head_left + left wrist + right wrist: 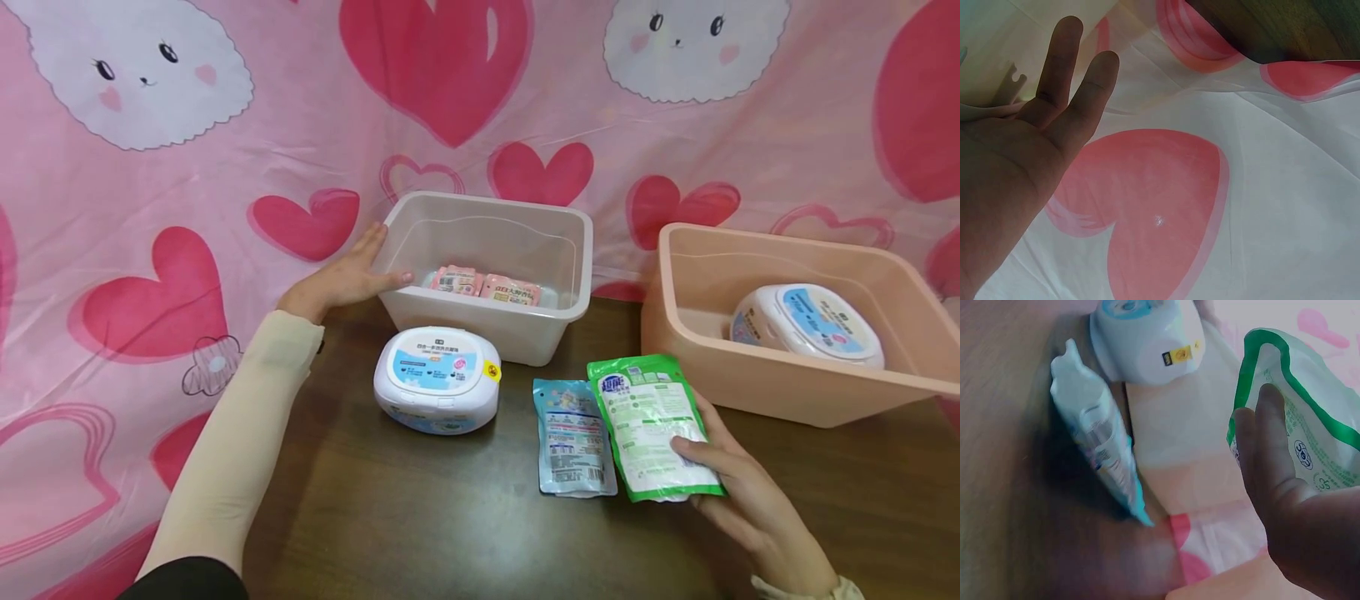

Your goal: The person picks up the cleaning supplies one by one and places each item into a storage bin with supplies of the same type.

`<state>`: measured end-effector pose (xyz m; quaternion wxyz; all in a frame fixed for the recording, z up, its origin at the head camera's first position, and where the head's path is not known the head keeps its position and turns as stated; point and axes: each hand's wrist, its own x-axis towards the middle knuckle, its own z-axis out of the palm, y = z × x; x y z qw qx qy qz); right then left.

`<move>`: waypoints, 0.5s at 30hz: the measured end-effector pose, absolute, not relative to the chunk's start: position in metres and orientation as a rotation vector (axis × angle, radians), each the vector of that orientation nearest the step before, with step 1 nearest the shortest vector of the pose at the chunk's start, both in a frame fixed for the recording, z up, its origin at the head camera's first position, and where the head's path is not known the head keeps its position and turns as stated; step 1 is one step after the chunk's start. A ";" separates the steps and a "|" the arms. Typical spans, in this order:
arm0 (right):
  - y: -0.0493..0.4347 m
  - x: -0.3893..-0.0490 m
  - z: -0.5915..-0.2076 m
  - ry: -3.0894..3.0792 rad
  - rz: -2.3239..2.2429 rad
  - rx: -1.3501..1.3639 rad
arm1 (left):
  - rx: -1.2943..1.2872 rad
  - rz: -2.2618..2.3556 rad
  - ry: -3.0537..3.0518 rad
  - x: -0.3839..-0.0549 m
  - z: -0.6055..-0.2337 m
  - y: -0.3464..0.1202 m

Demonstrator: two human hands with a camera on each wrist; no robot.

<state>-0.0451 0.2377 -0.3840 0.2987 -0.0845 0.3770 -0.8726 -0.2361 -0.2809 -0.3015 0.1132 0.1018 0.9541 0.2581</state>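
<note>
My right hand point(742, 492) grips a green-and-white pouch point(652, 429) by its right side, thumb across the printed face and fingers behind. In the right wrist view the pouch point(1310, 419) covers part of the fingers. Just left of it a light-blue pouch point(573, 442) stands upright on the table. My left hand point(345, 275) rests against the left end of a whitish bin point(480, 325), thumb over the rim; in the left wrist view two fingers of the hand point(1029, 137) stretch out straight. Two pink packets point(510, 290) lie inside that bin.
A white lidded tub point(438, 379) stands in front of the whitish bin. To the right, a peach bin point(750, 387) holds another white tub point(825, 321). A pink heart-patterned cloth point(300, 108) hangs behind the dark wooden table point(420, 517).
</note>
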 end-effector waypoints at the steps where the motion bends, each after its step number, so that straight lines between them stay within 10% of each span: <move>1: 0.236 -0.046 -0.382 1.008 -2.314 -0.236 | 0.298 0.755 2.800 -0.236 -0.302 -0.281; 15: 0.215 -0.061 -0.359 1.239 -2.255 -0.302 | 0.291 0.765 2.795 -0.238 -0.302 -0.280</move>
